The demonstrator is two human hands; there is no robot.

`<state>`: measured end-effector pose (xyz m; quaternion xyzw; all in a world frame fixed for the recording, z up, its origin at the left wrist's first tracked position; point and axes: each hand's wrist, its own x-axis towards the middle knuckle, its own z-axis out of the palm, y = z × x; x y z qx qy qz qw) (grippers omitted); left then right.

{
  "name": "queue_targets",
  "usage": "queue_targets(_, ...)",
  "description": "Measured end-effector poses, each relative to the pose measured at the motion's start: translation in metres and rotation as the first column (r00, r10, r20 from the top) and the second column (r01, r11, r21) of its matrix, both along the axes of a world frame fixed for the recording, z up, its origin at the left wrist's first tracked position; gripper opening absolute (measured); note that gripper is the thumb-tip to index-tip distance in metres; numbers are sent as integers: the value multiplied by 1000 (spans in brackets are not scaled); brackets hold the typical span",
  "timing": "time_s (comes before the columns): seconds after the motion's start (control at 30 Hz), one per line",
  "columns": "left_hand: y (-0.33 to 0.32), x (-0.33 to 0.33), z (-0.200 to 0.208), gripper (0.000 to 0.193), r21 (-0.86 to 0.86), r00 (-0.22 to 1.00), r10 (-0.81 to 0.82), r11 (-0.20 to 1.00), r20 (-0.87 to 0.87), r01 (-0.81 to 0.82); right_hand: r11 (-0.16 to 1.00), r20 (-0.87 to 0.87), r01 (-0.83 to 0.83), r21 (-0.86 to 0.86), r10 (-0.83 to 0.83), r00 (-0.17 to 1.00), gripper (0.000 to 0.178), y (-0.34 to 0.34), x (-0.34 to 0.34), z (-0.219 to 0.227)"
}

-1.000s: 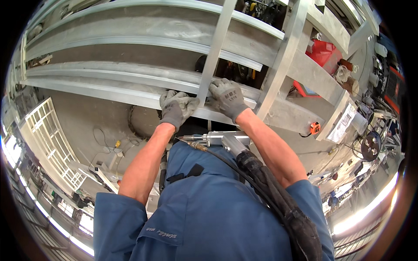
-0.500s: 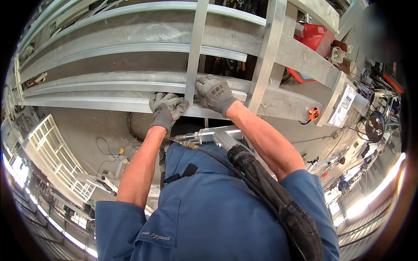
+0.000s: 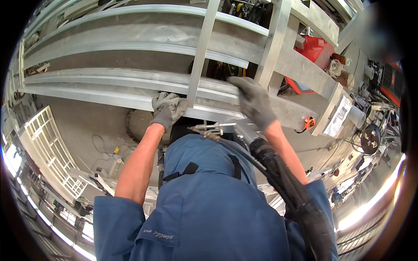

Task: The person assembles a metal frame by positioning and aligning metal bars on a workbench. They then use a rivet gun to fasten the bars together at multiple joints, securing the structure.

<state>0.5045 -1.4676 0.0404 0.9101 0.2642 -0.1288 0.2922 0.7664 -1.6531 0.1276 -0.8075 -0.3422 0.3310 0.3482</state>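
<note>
My left hand, in a grey work glove, is closed over the near aluminium rail, its fingertips beside the foot of an upright-looking crossbar. My gloved right hand is off the metal, held above the rails right of the crossbar. Its fingers are stretched out with nothing visible in them, slightly blurred. Across my lap lies a silver welding gun with a brass-coloured part at its front. A thick black sleeved hose runs from it down past my right side.
Parallel rails and wider crosspieces form a frame ahead. An orange tape measure sits at its right end near a printed sheet. Beyond are a red container and a cable reel. A white lattice frame stands left; cables trail on the floor.
My right hand has let go of the rail beside the crossbar and moved right. The crossbar's far end appears shifted right. My left hand keeps its place.
</note>
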Motion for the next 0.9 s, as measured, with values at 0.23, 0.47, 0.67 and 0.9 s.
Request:
queue_targets(0.23,-3,7,6,36,33,989,-16,999,-146,21,958,-277,265,-112,-286,917,42,-97,27,71)
queue_targets(0.47,0,14,10,41,-33,959,-7,999,-284,-3,885,-311,-463,46,454,835,46,-110,63,104)
queue_targets(0.67,1,7,-2,33,0,969,-14,1000,-249,14,706,-89,-707,29,707,702,54,-90,52,84)
queue_targets(0.9,-1,3,-4,26,34,974,-23,999,-224,31,709,16,-684,169,692,722,42,-64,71,53)
